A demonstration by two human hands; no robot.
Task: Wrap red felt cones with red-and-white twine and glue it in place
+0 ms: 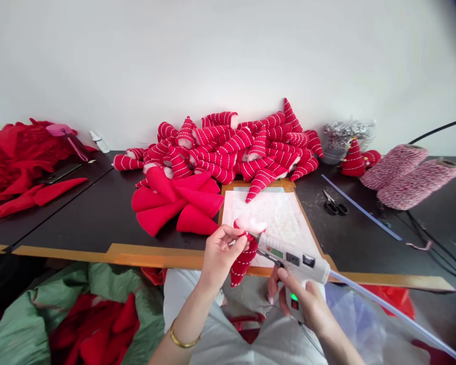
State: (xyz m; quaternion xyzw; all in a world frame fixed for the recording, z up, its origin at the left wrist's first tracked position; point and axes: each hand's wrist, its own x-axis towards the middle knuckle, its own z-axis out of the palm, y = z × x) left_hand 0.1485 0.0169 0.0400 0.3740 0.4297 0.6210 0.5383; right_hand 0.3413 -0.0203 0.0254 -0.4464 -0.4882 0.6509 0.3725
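My left hand (223, 253) pinches the rim of a red felt cone (244, 263) wound with white-stitched cord, and white stuffing (251, 224) bulges from its open end. The cone hangs tip down at the table's front edge. In my right hand (302, 294) is a white hot glue gun (296, 256), its fingers around the handle where a green light glows. The gun's nozzle meets the cone's rim beside my left fingertips; whether glue is coming out is too small to tell. A long clear glue stick (395, 312) runs from the gun's back.
Stuffed striped cones (220, 142) lie heaped along the wall, with plain red cones (178, 203) before them. A white paper sheet (277, 208) is taped down. Scissors (335, 203), a loose glue stick (361, 207) and twine spools (418, 177) lie right. A green sack (19, 319) stands below left.
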